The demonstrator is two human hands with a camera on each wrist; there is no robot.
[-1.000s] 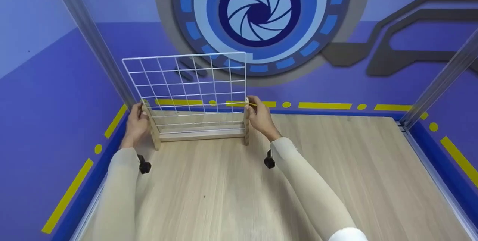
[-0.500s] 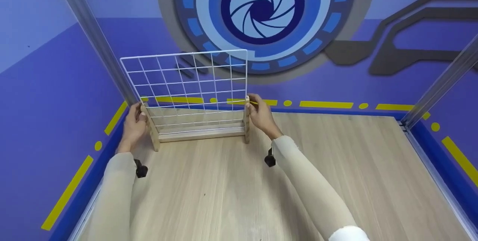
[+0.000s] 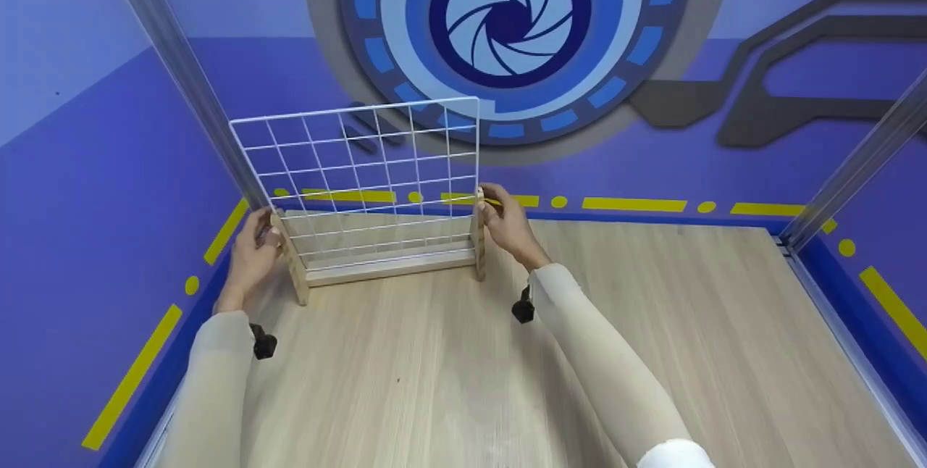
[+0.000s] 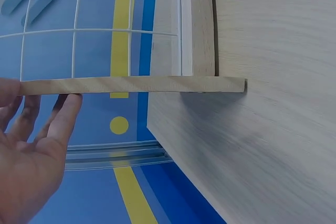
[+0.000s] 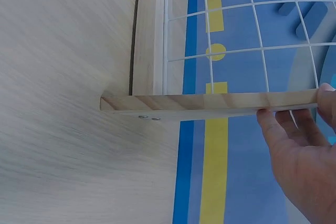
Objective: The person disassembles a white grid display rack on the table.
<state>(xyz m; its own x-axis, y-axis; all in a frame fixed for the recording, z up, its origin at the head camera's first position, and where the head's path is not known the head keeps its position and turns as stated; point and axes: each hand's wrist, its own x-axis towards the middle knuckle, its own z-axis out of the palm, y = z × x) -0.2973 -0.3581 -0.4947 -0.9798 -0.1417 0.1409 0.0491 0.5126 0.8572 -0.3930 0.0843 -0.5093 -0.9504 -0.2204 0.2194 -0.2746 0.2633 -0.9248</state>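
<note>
A white wire grid rack (image 3: 362, 164) stands upright on the wooden tabletop, its mesh held between two wooden side boards joined by a wooden bar (image 3: 395, 270). At the rack's left side, my left hand (image 3: 252, 254) grips the upper end of the left side board (image 4: 131, 84). Its fingers lie against the board's outer face, and one reaches the top end. My right hand (image 3: 510, 227) holds the upper end of the right side board (image 5: 210, 102) in a similar way, with a finger bent over the top. The rack's left end sits nearer to me than its right end.
The wooden tabletop (image 3: 449, 374) extends in front of the rack and to its right. Blue printed walls (image 3: 615, 171) rise behind and on both sides. A metal post (image 3: 185, 84) stands at the back left corner, close to the rack, and another post (image 3: 854, 164) at the back right.
The rack's left end has swung toward me, with my left hand moving back along with it. My right hand and the right end have stayed nearly in place.
</note>
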